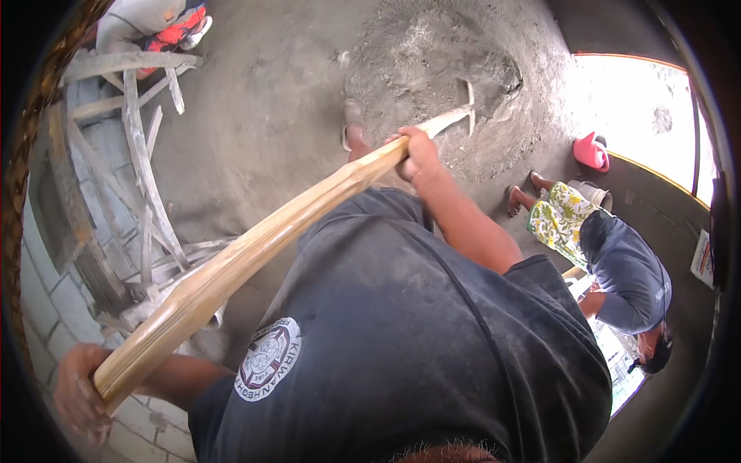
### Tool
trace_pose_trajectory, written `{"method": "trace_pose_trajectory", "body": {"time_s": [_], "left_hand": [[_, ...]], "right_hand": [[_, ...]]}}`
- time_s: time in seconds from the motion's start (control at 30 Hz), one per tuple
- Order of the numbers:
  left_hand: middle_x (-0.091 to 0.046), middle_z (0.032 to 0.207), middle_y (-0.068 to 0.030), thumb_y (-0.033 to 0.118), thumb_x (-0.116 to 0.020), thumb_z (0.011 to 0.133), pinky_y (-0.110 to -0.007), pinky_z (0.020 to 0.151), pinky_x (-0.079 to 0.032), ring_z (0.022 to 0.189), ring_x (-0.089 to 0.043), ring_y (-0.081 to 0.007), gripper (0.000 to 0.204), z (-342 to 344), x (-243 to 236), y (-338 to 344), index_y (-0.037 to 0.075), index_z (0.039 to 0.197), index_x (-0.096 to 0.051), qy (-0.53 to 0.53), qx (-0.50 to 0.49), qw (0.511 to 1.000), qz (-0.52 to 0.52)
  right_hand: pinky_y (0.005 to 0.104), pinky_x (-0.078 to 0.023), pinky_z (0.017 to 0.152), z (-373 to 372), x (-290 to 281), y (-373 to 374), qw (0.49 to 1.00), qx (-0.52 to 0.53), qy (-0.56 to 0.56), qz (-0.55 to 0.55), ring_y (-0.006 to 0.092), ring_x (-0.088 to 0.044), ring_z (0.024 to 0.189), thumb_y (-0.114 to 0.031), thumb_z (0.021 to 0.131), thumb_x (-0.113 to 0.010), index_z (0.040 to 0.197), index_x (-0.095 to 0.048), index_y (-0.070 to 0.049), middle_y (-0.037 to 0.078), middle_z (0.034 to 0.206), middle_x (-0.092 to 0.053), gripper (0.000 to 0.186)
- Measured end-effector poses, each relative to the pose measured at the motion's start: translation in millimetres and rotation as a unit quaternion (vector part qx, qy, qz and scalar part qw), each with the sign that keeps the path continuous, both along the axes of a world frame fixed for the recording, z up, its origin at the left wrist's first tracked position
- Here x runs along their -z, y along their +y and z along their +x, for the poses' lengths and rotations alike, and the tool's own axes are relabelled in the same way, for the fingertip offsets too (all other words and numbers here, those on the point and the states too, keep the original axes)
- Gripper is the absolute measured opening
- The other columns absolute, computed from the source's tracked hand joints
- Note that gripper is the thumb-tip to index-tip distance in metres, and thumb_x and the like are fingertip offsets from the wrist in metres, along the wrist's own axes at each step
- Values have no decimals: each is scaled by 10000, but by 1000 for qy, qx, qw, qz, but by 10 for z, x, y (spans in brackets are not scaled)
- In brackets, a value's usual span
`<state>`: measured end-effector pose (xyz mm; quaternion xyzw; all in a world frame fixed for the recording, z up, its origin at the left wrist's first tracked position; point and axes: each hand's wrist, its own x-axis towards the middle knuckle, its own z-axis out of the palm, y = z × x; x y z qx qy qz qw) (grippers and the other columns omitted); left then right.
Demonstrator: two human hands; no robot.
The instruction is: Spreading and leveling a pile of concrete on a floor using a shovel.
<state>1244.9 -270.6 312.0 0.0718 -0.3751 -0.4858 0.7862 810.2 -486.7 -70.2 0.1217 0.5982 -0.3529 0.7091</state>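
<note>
A long pale wooden handle runs diagonally across in front of me, from lower left to upper centre; it belongs to a hoe (266, 235) with a narrow head seen edge-on. My right hand (419, 154) is wrapped round the handle near the head end. At the butt end, my left hand (82, 390) grips it, slightly blurred. The hoe's head rests in a grey heap of what looks like sand or mortar mix (421, 62), whose surface is wet-looking and hollowed. One of my feet (355, 139) stands at the heap's near left edge.
A wooden frame of rough timbers (139, 166) stands at left beside a block wall (46, 270). Another person (625, 262) bends over at right, near a bucket (593, 194) and a pink-red container (591, 152). Part of another person (158, 27) shows at upper left. A bright opening (641, 116) lies at right.
</note>
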Motion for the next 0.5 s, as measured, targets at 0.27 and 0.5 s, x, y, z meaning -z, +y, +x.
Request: {"method": "trace_pose_trajectory", "body": {"time_s": [0.27, 0.5], "left_hand": [[-507, 539, 95, 263, -728, 821, -304, 722, -423, 513, -463, -67, 261, -1067, 1198, -1799, 191, 667, -530, 8, -55, 968, 246], [-497, 502, 81, 336, -664, 846, -304, 703, -423, 445, -445, -70, 262, -603, 866, -2224, 172, 679, -547, -45, -17, 973, 227]], "right_hand": [[479, -554, 677, -585, 1487, -1500, 992, -9, 84, 91, 315, -600, 716, -66, 877, -473, 977, -478, -10, 177, 803, -551, 114], [405, -526, 568, -67, 1276, -1579, 987, -20, 91, 128, 241, -522, 599, -71, 856, -465, 898, -434, -36, 106, 725, -468, 63]]}}
